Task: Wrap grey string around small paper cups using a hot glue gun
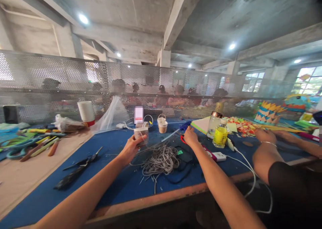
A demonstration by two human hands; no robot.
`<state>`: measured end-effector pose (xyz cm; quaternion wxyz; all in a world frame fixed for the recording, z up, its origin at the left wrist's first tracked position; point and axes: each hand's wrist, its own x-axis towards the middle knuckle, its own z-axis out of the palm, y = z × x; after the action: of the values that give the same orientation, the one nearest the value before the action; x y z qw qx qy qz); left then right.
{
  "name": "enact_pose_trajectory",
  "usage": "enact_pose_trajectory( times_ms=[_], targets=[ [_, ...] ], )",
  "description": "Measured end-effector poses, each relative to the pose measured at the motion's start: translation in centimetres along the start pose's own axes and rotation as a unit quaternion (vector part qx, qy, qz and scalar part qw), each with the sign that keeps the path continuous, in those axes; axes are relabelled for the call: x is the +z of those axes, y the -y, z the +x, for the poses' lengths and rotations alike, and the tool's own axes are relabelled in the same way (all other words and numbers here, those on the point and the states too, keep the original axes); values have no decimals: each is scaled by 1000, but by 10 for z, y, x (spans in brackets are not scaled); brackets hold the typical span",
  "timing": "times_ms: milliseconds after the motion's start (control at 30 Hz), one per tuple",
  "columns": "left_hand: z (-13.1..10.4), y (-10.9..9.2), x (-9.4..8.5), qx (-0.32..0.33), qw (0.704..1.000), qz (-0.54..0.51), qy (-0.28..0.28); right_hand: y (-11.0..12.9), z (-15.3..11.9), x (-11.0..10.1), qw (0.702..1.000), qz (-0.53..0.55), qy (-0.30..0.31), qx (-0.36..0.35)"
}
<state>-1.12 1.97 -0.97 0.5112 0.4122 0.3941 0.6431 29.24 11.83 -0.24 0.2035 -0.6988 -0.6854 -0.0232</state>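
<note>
My left hand (130,147) is wrapped round a small clear plastic cup (141,135), holding it tilted slightly over the blue mat. My right hand (190,135) reaches forward with its fingers drawn together. A dark blue bundle (184,125) lies at its fingertips, and a red loop (183,139) that looks like a scissor handle shows beside them. What those fingers hold, if anything, is hidden. Between my forearms lies a tangled heap of grey cord (162,160), with a small green scrap (179,152) at its right edge.
Black-handled scissors (84,167) lie left. Behind stand a small bucket (162,125), a lit phone (139,115) and a perforated metal screen (105,88). A glass jar (213,124), a yellow bottle (220,135) and a white power strip (219,156) are right, near a co-worker's arm (266,155).
</note>
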Motion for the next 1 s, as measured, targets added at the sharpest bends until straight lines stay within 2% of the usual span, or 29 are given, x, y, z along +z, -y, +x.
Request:
enact_pose_trajectory(
  times_ms=[200, 267, 333, 433, 467, 500, 567, 600, 633, 667, 733, 800, 867, 1000],
  targets=[
    [-6, -4, 8, 2, 1000, 24, 0, 7, -8, 10, 999, -40, 25, 12],
    [-6, -4, 9, 8, 999, 36, 2, 6, -10, 7, 999, -51, 15, 12],
    [-6, -3, 8, 15, 999, 50, 1, 8, -11, 0, 998, -55, -20, 3],
    [-3, 0, 6, 21, 997, 75, -9, 25, -13, -10, 994, 38, -77, -63],
    [-3, 1, 5, 22, 996, 82, -13, 35, -15, -12, 986, 108, -65, -107],
    [-2, 2, 4, 21, 996, 89, -16, 48, -19, -13, 968, 193, -24, -159],
    [-1, 3, 3, 27, 995, 91, -21, 77, -31, -10, 898, 353, 62, -256],
    [0, 3, 3, 32, 995, 86, -25, 92, -39, -8, 862, 405, 85, -294],
    [0, 3, 3, 36, 996, 80, -23, 105, -47, -4, 838, 433, 89, -320],
    [0, 3, 3, 41, 996, 73, -22, 117, -54, 0, 826, 444, 75, -337],
    [0, 3, 3, 46, 997, 63, -22, 132, -65, 9, 838, 429, 22, -335],
    [0, 4, 4, 47, 997, 57, -26, 138, -70, 17, 856, 405, -13, -321],
    [-2, 5, 5, 44, 997, 51, -23, 137, -70, 23, 861, 394, -22, -320],
    [-5, 4, 7, 34, 998, 45, -14, 131, -67, 27, 846, 421, -17, -326]
  ],
)
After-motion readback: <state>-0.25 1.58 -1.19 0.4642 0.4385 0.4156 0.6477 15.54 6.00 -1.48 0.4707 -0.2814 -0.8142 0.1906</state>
